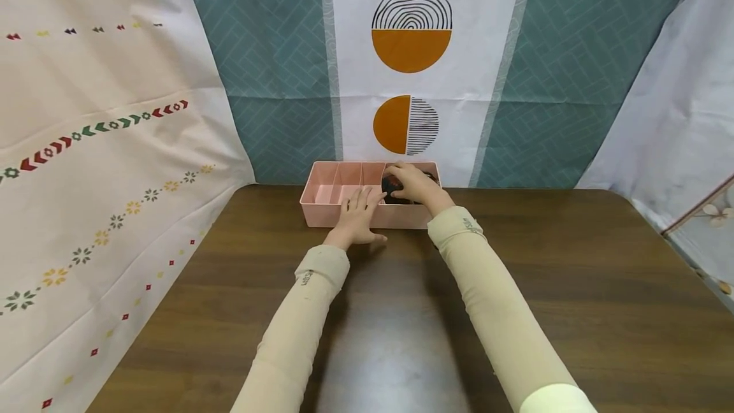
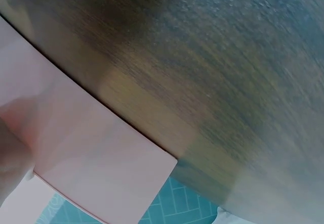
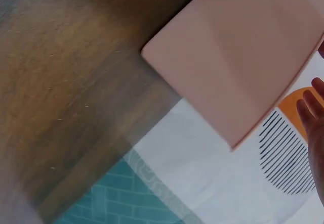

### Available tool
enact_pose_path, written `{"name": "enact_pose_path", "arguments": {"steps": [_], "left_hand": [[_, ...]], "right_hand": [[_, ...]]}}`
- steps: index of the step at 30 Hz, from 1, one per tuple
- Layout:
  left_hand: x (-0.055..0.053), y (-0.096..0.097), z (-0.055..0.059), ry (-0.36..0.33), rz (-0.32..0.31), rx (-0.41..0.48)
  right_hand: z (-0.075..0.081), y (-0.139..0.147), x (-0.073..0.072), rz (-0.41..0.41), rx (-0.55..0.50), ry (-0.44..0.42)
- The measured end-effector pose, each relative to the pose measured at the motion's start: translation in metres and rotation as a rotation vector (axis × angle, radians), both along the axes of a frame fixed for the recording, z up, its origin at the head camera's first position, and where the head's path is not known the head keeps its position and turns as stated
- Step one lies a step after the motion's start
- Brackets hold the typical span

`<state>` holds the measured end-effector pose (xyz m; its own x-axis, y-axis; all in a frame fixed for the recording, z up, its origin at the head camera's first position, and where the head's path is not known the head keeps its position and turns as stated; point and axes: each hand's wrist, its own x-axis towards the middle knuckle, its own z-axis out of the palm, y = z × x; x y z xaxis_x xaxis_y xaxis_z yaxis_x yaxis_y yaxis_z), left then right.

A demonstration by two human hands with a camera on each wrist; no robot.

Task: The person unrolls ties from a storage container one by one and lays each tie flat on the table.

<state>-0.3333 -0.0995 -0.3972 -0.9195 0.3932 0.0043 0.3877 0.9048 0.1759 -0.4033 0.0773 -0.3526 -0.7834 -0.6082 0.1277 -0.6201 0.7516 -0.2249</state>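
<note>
A long pink box (image 1: 367,215) with divided compartments stands at the back of the wooden table. My left hand (image 1: 357,217) is at its front wall with fingers spread over the front rim and thumb out to the side. Over the rightmost compartment reaches my right hand (image 1: 417,187), its thumb and fingers apart above a dark item (image 1: 395,199). That item lies inside the box, partly hidden by the hand, so its kind is unclear. In the right wrist view the fingers (image 3: 308,107) stand above the box's rim, and no held thing shows there.
The brown wooden table (image 1: 550,285) stretches in front of the box. Behind it hangs a teal and white cloth (image 1: 275,81) with orange half circles. A patterned white cloth (image 1: 115,164) drapes along the left, and another pale cloth (image 1: 654,132) hangs at the right.
</note>
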Motion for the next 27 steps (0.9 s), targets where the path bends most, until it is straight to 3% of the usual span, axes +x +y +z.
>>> {"name": "enact_pose_path", "arguments": {"steps": [12,17,27], "left_hand": [[-0.001,0.002,0.0,0.0,0.009,-0.012],[-0.001,0.001,-0.001,0.021,0.008,-0.024],[0.0,0.002,-0.003,0.026,0.022,-0.033]], "right_hand": [[-0.003,-0.004,0.0,-0.024,0.107,-0.056],[-0.007,-0.009,-0.001,-0.071,0.156,-0.029],[-0.019,-0.01,-0.001,-0.124,0.018,-0.063]]}}
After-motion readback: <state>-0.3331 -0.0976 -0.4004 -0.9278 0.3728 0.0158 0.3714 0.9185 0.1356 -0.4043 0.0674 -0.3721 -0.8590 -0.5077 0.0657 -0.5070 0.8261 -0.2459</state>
